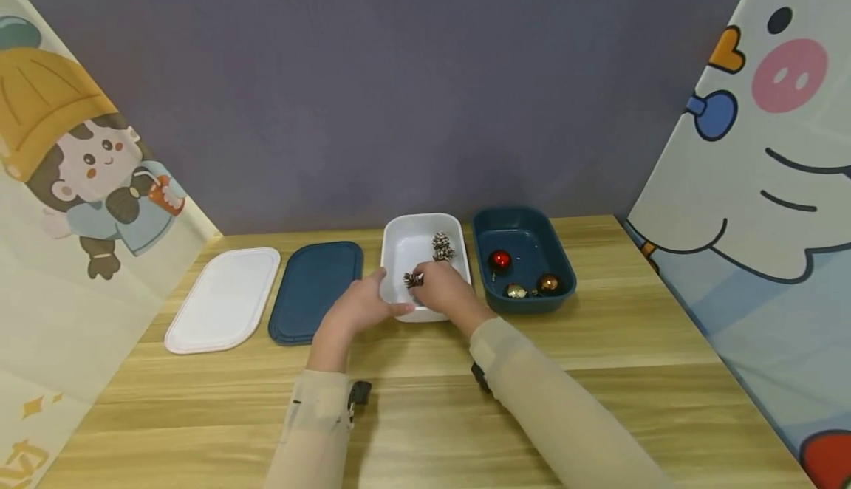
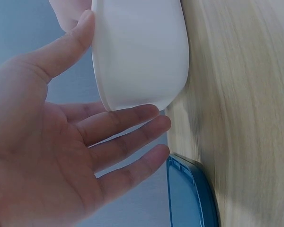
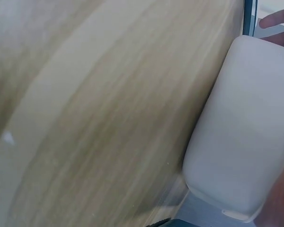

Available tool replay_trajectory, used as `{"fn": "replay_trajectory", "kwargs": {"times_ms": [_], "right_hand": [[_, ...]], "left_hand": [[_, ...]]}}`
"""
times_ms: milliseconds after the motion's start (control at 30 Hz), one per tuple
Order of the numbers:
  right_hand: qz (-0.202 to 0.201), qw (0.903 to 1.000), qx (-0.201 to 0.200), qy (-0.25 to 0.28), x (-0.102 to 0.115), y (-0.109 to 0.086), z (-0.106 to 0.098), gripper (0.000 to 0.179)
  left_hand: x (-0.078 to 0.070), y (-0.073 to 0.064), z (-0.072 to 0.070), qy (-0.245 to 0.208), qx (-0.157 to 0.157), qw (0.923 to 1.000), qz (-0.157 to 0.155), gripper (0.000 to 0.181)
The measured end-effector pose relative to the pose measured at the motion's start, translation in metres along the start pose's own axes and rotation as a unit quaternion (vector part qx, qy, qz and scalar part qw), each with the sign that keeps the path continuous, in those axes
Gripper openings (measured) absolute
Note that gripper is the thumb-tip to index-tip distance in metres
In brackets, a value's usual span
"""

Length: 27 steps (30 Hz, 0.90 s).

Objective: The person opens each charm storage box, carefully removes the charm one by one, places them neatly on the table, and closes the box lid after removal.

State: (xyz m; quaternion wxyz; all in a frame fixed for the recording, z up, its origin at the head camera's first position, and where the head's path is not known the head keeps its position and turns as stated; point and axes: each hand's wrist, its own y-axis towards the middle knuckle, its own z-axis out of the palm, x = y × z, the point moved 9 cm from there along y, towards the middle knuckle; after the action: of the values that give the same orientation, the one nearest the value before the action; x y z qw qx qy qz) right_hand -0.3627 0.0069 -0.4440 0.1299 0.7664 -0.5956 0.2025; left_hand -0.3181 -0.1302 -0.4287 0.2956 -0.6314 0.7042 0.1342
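Observation:
A white box (image 1: 411, 233) stands at the back of the table. My left hand (image 1: 357, 306) is at its near left corner, thumb at the front rim; in the left wrist view the fingers (image 2: 128, 142) lie spread and mostly straight against its side. Reaching over the front rim, my right hand (image 1: 444, 287) pinches a frosted pine cone (image 1: 410, 280) low inside the box. More frosted pine cones (image 1: 442, 244) lie near the right wall. In the right wrist view the outer wall of the white box (image 3: 241, 123) hides the fingertips.
Right of the white box, a dark blue box (image 1: 517, 217) holds a red bauble (image 1: 500, 259), a gold bauble (image 1: 515, 292) and a bronze bauble (image 1: 548, 284). A white lid (image 1: 224, 298) and a dark blue lid (image 1: 317, 289) lie at the left. A grey wall (image 1: 425, 90) rises behind.

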Motion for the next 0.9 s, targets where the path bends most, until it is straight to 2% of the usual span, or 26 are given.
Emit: {"fn": "replay_trajectory", "kwargs": {"times_ms": [133,267,367,500,633,733,833,900], "right_hand": [[-0.001,0.9998,-0.014,0.012,0.0,-0.001,-0.002,0.037],[-0.029,0.9968,-0.048,0.057,0.001,-0.002,-0.007,0.037],[-0.044,0.9895,-0.07,0.118,0.002,-0.003,-0.017,0.037],[-0.028,0.9744,-0.1,0.199,-0.002,-0.008,-0.039,0.04],[-0.01,0.9487,-0.097,0.301,-0.005,-0.017,-0.058,0.047],[0.001,0.9177,-0.061,0.393,-0.004,-0.031,-0.064,0.051],[0.003,0.8885,-0.033,0.458,0.001,-0.05,-0.068,0.053],[-0.002,0.879,-0.019,0.476,0.006,-0.063,-0.07,0.054]], "left_hand": [[0.0,0.0,0.0,-0.003,0.0,1.0,-0.001,0.105],[-0.001,0.0,0.0,-0.004,-0.002,1.0,0.008,0.102],[-0.001,0.0,0.0,0.0,-0.002,1.0,0.009,0.101],[0.0,-0.001,0.0,0.002,0.0,1.0,-0.004,0.102],[0.0,0.0,0.001,0.0,0.0,0.9999,-0.011,0.102],[0.0,0.0,0.002,-0.006,0.002,0.9999,-0.014,0.103],[0.001,-0.001,0.003,-0.013,0.001,0.9998,-0.014,0.103],[0.001,-0.001,0.002,-0.016,-0.002,0.9998,-0.012,0.102]]}}
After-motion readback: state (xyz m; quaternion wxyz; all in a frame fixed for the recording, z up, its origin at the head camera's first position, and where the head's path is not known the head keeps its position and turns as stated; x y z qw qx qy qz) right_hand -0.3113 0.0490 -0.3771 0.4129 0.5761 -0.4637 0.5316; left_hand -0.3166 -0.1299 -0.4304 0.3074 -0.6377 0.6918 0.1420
